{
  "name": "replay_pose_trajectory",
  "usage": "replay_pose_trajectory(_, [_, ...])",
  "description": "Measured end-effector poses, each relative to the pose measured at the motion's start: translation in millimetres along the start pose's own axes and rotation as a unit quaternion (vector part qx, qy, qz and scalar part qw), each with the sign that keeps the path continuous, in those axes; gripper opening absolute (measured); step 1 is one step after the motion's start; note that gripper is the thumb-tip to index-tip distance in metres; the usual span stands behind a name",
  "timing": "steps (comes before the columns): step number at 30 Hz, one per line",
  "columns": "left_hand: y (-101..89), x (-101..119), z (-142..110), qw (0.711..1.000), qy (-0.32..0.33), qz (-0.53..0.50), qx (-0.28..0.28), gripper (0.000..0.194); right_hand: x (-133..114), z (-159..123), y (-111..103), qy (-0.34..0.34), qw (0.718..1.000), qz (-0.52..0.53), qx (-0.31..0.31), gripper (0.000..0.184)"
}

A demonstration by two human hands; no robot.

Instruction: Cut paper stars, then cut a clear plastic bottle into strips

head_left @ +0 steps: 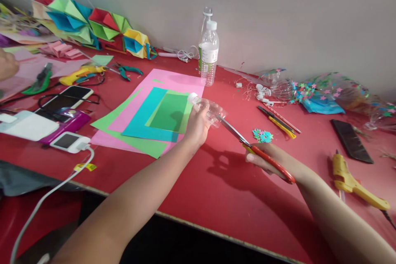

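Observation:
My left hand (198, 126) is closed around the clear top part of a cut plastic bottle (213, 110), whose white cap points up and away to the left. A pair of scissors (269, 161) with red handles is gripped in my right hand (275, 159). The blades reach up to the left and meet the cut edge of the bottle piece. Both hands are above the red table (198, 185), and their shadows fall on it. Beneath the left hand lie sheets of coloured paper (139, 119) in pink, green and blue. A small pile of star sequins (262, 135) lies beyond the right hand.
Two plastic bottles (209, 55) stand by the wall. On the right are box cutters (276, 121), a black phone (351, 140), a yellow glue gun (352, 181) and star-filled plastic (331, 86). Chargers (27, 126), pliers (126, 71) and folded-paper lanterns (105, 24) occupy the left, near another person's hand (8, 65).

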State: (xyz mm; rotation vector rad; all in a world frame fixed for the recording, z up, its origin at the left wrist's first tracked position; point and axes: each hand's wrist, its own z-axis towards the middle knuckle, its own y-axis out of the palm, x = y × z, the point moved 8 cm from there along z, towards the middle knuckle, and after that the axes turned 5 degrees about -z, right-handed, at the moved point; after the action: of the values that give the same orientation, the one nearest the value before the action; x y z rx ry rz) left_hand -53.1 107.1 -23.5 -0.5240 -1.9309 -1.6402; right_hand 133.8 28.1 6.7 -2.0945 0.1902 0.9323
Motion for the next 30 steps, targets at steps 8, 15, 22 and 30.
replay_pose_trajectory(8, [1.5, 0.8, 0.9, 1.0, 0.018, 0.011, -0.016, 0.013, -1.0, -0.5, 1.0, -0.009, 1.0, -0.003, 0.01, 0.059])
replay_pose_trajectory(15, [-0.1, 2.4, 3.4, 0.999, 0.034, 0.008, -0.022, 0.017, 12.7, 3.2, 5.8, 0.054, 0.998, 0.018, 0.032, 0.056])
replay_pose_trajectory(22, [0.9, 5.3, 5.3, 0.999, 0.036, 0.017, -0.023, 0.009, 14.4, 3.8, 6.7, 0.055, 0.997, 0.026, 0.046, 0.057])
replay_pose_trajectory(30, [9.0, -0.1, -0.3, 0.995, 0.056, 0.06, -0.062, 0.023, -11.1, -4.5, 7.0, 0.006, 1.0, 0.005, 0.03, 0.062])
